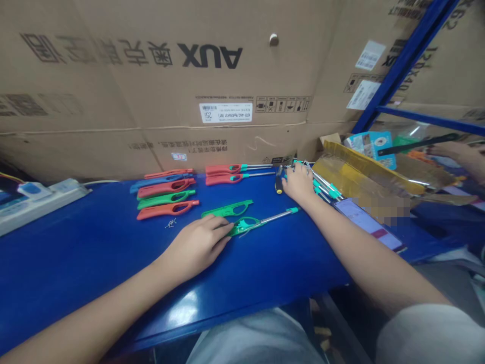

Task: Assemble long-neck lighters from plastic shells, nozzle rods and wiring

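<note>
Fingers (219, 228) of the left hand (195, 247) lie curled against a green plastic utility lighter (244, 226) with a steel nozzle, grip unclear, while the right hand (299, 183) sits spread over loose steel-and-teal nozzles (326, 186), which one careless nudge could scatter across the blue workbench (76, 268).

From here, the left hand (195, 247) has room to pass over the blue desk (91, 268) on the near side of the green lighter (244, 226). Beyond that lighter, a stack of red and green lighter handles (166, 188) stands in the way to the left, the right forearm (341, 237) crosses to the right, and a cardboard carton (151, 91) walls off the far side.
</note>
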`<state>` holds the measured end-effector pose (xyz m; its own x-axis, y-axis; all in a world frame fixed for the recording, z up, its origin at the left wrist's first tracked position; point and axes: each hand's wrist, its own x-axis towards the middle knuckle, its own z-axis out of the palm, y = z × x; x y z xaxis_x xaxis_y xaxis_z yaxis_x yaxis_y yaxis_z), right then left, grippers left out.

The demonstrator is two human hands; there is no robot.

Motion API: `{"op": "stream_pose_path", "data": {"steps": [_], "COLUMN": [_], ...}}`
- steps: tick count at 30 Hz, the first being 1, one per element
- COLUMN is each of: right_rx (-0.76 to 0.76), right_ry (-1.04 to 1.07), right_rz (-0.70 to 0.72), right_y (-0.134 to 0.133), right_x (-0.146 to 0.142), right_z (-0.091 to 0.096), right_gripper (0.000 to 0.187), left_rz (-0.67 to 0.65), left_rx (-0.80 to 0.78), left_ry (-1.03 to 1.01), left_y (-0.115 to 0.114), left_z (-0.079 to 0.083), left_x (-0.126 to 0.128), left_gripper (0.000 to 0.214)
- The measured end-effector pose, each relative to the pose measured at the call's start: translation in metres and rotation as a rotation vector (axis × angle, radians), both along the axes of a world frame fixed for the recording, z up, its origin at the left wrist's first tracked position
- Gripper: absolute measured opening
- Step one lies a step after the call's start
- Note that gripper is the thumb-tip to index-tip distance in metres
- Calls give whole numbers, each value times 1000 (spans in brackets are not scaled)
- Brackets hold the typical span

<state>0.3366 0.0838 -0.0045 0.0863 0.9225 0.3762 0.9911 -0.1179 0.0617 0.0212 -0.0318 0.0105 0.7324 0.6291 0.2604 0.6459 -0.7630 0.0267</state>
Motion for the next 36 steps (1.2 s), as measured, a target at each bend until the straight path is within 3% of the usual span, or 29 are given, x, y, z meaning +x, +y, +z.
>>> {"op": "stream_pose_path", "data": {"steps": [13,19,26,32,36], "right_rx": [30,-123,-196,-134,-14], "right_ry": [49,23,8,9,33], "right_rz": [-14,38,73,87,4], "right_y": [8,7,5,3,3], "right_x": [11,9,5,9,12], "right_z": [-6,-4,-4,3,7], "right_gripper": [42,47,49,37,42], "left_rz": [-4,-8,-6,0,7], "left_rx": [-12,-13,-13,-16,-20], "left_ry": [-11,-12,-10,-10,-17], "left_y": [0,1,1,1,1], "left_z": [1,1,1,0,-1], "left_x": [0,-1,0,0,-1], "left_gripper": [34,35,34,33,32]}}
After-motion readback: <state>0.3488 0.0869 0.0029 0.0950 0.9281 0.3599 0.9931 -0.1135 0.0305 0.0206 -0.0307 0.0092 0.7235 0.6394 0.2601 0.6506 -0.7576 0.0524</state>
